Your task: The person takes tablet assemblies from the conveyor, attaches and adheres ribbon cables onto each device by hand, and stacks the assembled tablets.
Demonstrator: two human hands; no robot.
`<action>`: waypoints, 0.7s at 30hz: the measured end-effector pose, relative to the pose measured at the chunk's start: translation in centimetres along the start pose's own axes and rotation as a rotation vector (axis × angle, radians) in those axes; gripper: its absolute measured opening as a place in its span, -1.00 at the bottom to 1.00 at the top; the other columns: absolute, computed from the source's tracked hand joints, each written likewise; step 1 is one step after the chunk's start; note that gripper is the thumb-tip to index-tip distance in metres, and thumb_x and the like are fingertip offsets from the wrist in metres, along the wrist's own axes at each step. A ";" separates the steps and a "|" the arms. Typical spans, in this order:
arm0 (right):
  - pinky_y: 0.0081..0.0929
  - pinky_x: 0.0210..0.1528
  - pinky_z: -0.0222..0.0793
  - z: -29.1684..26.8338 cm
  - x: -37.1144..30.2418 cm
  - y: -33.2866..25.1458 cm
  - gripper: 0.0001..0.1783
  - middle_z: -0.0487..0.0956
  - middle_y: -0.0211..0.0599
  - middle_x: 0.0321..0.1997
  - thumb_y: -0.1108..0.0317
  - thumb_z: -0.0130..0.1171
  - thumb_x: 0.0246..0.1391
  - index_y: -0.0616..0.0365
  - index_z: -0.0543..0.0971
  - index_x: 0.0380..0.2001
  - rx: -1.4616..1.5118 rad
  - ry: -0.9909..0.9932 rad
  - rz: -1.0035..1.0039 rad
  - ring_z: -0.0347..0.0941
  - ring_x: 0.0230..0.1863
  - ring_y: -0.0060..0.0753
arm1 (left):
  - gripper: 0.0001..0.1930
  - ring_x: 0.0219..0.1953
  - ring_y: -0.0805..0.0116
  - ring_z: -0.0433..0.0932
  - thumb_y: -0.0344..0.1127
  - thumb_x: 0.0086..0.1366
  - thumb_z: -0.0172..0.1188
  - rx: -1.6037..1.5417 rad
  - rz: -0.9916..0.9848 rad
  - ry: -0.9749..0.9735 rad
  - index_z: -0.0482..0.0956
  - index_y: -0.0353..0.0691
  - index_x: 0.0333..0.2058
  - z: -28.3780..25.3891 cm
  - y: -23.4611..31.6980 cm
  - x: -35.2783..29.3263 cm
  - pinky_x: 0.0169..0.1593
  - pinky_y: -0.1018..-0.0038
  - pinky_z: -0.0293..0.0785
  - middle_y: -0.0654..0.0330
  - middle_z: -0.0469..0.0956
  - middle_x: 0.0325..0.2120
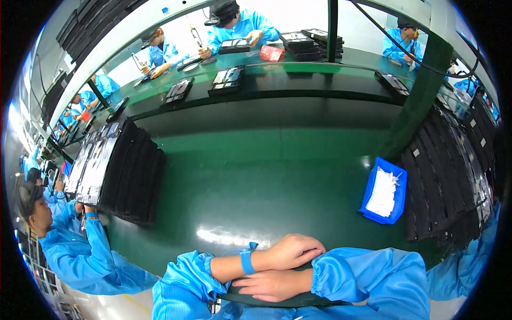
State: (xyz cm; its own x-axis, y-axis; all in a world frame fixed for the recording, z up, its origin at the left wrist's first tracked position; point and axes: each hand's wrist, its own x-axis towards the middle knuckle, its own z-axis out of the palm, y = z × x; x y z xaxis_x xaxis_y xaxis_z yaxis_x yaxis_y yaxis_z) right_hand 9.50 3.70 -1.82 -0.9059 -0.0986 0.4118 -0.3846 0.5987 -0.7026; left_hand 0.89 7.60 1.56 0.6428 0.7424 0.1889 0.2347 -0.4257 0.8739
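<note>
My forearms rest folded at the near edge of the green table [256, 186], in blue sleeves. My left hand [295, 252] points to the right, its relaxed fingers lying by the cuff of my right sleeve. A blue wrist strap [247, 261] circles my left wrist. Below it, my right hand [273, 285] stretches to the left, fingers lying flat under the left wrist. Neither hand holds anything that I can see.
Black trays with silver-white parts form a stack [136, 176] at left. At right, a blue bin [383, 216] of small white pieces stands beside more stacked black trays [437, 176]. Trays [226, 80] lie along a far ledge. Co-workers in blue sit beyond and beside me.
</note>
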 end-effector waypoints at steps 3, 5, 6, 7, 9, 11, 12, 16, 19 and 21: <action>-0.22 0.22 0.28 0.3 -0.1 0.1 -0.63 0.35 -0.03 0.25 0.41 0.05 0.09 0.25 0.46 -0.01 0.011 0.016 -0.005 0.33 0.21 -0.06 | -0.79 -0.25 0.00 0.58 -0.27 0.35 0.04 0.006 0.009 0.000 0.60 -0.25 -0.23 0.0 0.0 0.0 -0.18 0.22 0.49 0.00 0.61 -0.31; -0.22 0.22 0.28 0.4 -0.2 0.1 -0.63 0.35 -0.03 0.25 0.41 0.05 0.09 0.25 0.46 -0.01 0.020 0.036 -0.013 0.33 0.21 -0.06 | -0.78 -0.25 0.00 0.58 -0.26 0.35 0.04 0.000 0.005 -0.006 0.60 -0.24 -0.22 0.1 0.0 0.0 -0.18 0.22 0.48 0.00 0.61 -0.31; -0.22 0.22 0.28 0.3 -0.1 0.1 -0.63 0.35 -0.03 0.25 0.41 0.05 0.09 0.26 0.46 -0.01 0.013 0.027 -0.008 0.33 0.21 -0.07 | -0.78 -0.25 0.00 0.58 -0.26 0.35 0.04 -0.002 0.003 -0.005 0.60 -0.24 -0.22 0.1 -0.1 -0.1 -0.18 0.22 0.48 0.00 0.61 -0.31; -0.22 0.22 0.28 0.2 0.0 0.1 -0.63 0.35 -0.03 0.25 0.41 0.05 0.09 0.26 0.46 -0.01 0.007 0.018 -0.003 0.33 0.21 -0.07 | -0.78 -0.24 0.00 0.58 -0.26 0.35 0.04 -0.002 0.010 0.001 0.60 -0.24 -0.22 0.1 -0.1 -0.1 -0.17 0.21 0.48 0.00 0.61 -0.31; -0.22 0.24 0.26 0.1 -0.1 0.1 -0.60 0.31 -0.02 0.28 0.43 0.06 0.10 0.27 0.43 0.03 0.012 -0.011 0.005 0.30 0.24 -0.06 | -0.78 -0.24 0.00 0.58 -0.26 0.35 0.04 -0.004 0.014 0.006 0.60 -0.24 -0.22 0.1 -0.2 -0.1 -0.17 0.21 0.48 0.00 0.61 -0.31; -0.22 0.26 0.24 0.1 -0.1 0.1 -0.57 0.26 0.00 0.32 0.44 0.06 0.10 0.29 0.41 0.07 0.016 -0.039 0.014 0.27 0.27 -0.05 | -0.80 -0.26 0.03 0.58 -0.26 0.34 0.03 0.026 0.047 0.031 0.56 -0.23 -0.27 0.3 -0.4 0.0 -0.21 0.22 0.49 0.07 0.61 -0.33; -0.21 0.26 0.24 0.1 -0.2 0.1 -0.57 0.27 0.00 0.32 0.44 0.06 0.10 0.28 0.41 0.07 0.024 -0.037 0.011 0.27 0.27 -0.05 | -0.80 -0.26 0.03 0.58 -0.26 0.34 0.03 0.025 0.046 0.031 0.56 -0.23 -0.27 0.3 -0.4 0.0 -0.21 0.22 0.49 0.07 0.61 -0.33; -0.20 0.26 0.23 0.2 -0.2 0.2 -0.57 0.26 0.01 0.32 0.45 0.05 0.10 0.28 0.41 0.07 0.037 -0.033 0.007 0.25 0.28 -0.04 | -0.81 -0.27 0.03 0.58 -0.27 0.33 0.03 0.013 0.044 0.042 0.57 -0.24 -0.28 0.2 -0.2 -0.1 -0.22 0.22 0.49 0.06 0.61 -0.33; -0.20 0.27 0.22 0.3 -0.2 0.2 -0.57 0.26 0.01 0.32 0.44 0.04 0.11 0.27 0.41 0.07 0.049 -0.041 0.018 0.24 0.29 -0.04 | -0.81 -0.28 0.03 0.58 -0.28 0.33 0.04 0.009 0.053 0.047 0.57 -0.24 -0.28 0.2 -0.2 -0.1 -0.23 0.22 0.49 0.06 0.61 -0.34; -0.20 0.25 0.24 0.0 0.0 0.0 -0.61 0.31 0.00 0.28 0.43 0.05 0.10 0.27 0.43 0.02 0.034 -0.010 0.006 0.28 0.25 -0.04 | -0.82 -0.29 0.03 0.58 -0.28 0.32 0.04 0.002 0.059 0.051 0.57 -0.24 -0.28 0.3 -0.3 0.0 -0.24 0.22 0.49 0.06 0.61 -0.35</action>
State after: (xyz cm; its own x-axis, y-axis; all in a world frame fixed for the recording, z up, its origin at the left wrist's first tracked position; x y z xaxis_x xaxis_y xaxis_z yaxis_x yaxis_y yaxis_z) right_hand 9.53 3.73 -1.81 -0.9101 -0.1029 0.4015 -0.3844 0.5716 -0.7249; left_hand 1.02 7.56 1.21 0.6173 0.7416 0.2627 0.1993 -0.4704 0.8596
